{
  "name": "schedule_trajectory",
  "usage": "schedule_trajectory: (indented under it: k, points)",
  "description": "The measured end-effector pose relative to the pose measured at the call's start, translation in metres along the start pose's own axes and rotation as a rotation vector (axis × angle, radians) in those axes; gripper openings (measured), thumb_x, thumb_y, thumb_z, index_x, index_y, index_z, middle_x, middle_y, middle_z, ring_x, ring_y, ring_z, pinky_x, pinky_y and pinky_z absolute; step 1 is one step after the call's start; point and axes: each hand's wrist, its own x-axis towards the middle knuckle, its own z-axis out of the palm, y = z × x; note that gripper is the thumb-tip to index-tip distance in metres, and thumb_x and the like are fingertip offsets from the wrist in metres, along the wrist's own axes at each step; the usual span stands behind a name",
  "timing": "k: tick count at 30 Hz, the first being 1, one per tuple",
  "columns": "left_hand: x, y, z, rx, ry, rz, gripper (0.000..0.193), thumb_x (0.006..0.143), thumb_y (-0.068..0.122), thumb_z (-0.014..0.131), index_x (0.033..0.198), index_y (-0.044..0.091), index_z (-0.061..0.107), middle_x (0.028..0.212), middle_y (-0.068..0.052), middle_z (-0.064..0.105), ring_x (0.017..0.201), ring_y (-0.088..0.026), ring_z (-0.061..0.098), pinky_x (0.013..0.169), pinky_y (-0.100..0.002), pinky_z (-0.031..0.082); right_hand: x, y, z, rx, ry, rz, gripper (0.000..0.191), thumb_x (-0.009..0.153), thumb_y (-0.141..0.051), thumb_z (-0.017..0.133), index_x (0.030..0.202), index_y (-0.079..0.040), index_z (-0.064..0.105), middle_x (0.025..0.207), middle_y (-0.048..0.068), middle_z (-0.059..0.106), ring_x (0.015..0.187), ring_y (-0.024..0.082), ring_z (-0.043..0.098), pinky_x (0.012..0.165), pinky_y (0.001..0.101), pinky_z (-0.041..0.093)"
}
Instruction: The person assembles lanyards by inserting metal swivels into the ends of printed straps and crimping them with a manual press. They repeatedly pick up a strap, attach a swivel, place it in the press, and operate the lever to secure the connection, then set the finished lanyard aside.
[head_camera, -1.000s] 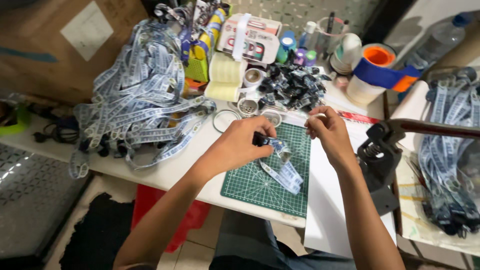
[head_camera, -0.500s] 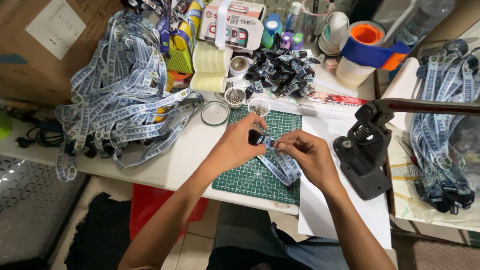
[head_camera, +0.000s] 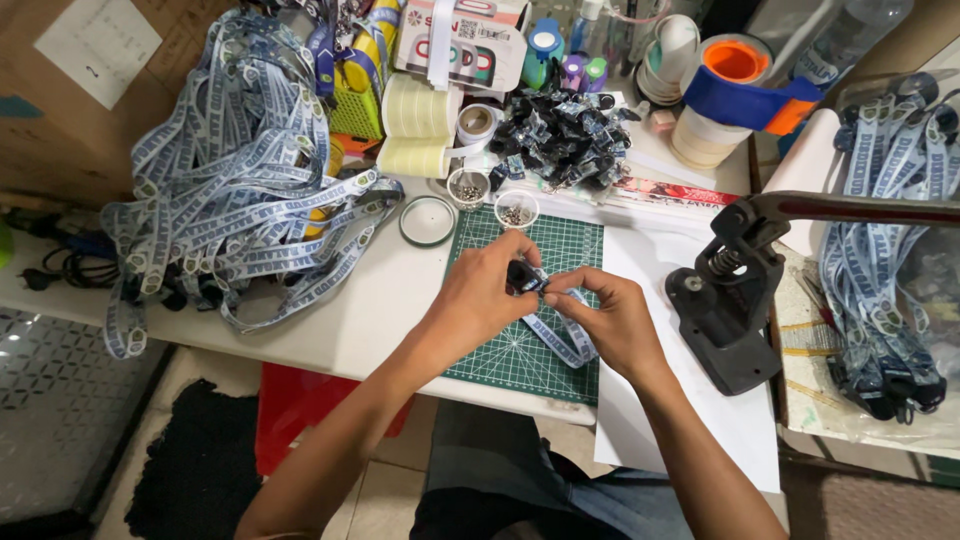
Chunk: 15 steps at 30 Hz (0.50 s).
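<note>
My left hand (head_camera: 478, 296) and my right hand (head_camera: 606, 318) meet over a green cutting mat (head_camera: 500, 355). Between their fingertips they pinch a small black clip (head_camera: 521, 275) on the end of a blue-and-white lanyard strap (head_camera: 563, 338), whose loop hangs down onto the mat under my right hand. Two small round cups of metal bits (head_camera: 466, 187) (head_camera: 516, 209) stand at the mat's far edge. A pile of black clips (head_camera: 560, 135) lies beyond them.
A big heap of blue-and-white lanyards (head_camera: 230, 200) covers the table's left. A black hand press (head_camera: 735, 300) with a long lever stands right of the mat on white paper. More lanyards (head_camera: 885, 260) lie at the far right. Tape rolls (head_camera: 415, 125) and an orange-and-blue tape dispenser (head_camera: 745, 85) sit at the back.
My right hand came back from the far side of the mat and joined the left hand on the clip and strap end. The view shifted down and left.
</note>
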Motion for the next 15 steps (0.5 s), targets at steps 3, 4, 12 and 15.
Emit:
schedule_trajectory:
  k: [3, 4, 12, 15]
  points:
    - [0.0000, 0.0009, 0.0003, -0.006, 0.003, -0.024, 0.035, 0.074, 0.009, 0.079, 0.104, 0.006, 0.061, 0.080, -0.011, 0.074, 0.067, -0.022, 0.075, 0.060, -0.035, 0.056, -0.0001, 0.0035, 0.0010, 0.031, 0.003, -0.025, 0.010, 0.089, -0.006, 0.076, 0.097, 0.000, 0.076, 0.098, 0.005, 0.077, 0.091, 0.009, 0.068, 0.083, 0.0249, 0.055]
    - [0.0004, 0.0008, 0.0005, -0.009, 0.005, -0.031, 0.034, 0.074, 0.009, 0.078, 0.104, 0.006, 0.062, 0.079, -0.011, 0.074, 0.067, -0.022, 0.075, 0.060, -0.035, 0.056, -0.0002, 0.0044, 0.0010, 0.064, -0.003, -0.014, 0.010, 0.089, -0.006, 0.076, 0.098, 0.000, 0.076, 0.098, 0.005, 0.077, 0.091, 0.009, 0.068, 0.083, 0.0252, 0.055]
    - [0.0024, -0.0056, 0.0037, 0.009, 0.021, 0.011, 0.030, 0.073, 0.009, 0.079, 0.101, 0.005, 0.067, 0.079, -0.010, 0.074, 0.068, -0.022, 0.074, 0.061, -0.034, 0.056, 0.0003, 0.0081, 0.0008, 0.073, 0.006, 0.014, 0.010, 0.089, -0.005, 0.076, 0.098, 0.000, 0.075, 0.098, 0.005, 0.076, 0.090, 0.009, 0.067, 0.081, 0.0248, 0.054]
    - [0.0002, -0.0068, 0.0057, 0.011, 0.026, 0.018, 0.028, 0.075, 0.011, 0.080, 0.100, 0.005, 0.069, 0.080, -0.011, 0.075, 0.068, -0.022, 0.074, 0.061, -0.034, 0.056, -0.0005, 0.0066, 0.0028, 0.016, 0.014, -0.019, 0.010, 0.090, -0.006, 0.076, 0.098, 0.000, 0.075, 0.097, 0.005, 0.076, 0.090, 0.009, 0.067, 0.081, 0.0250, 0.054]
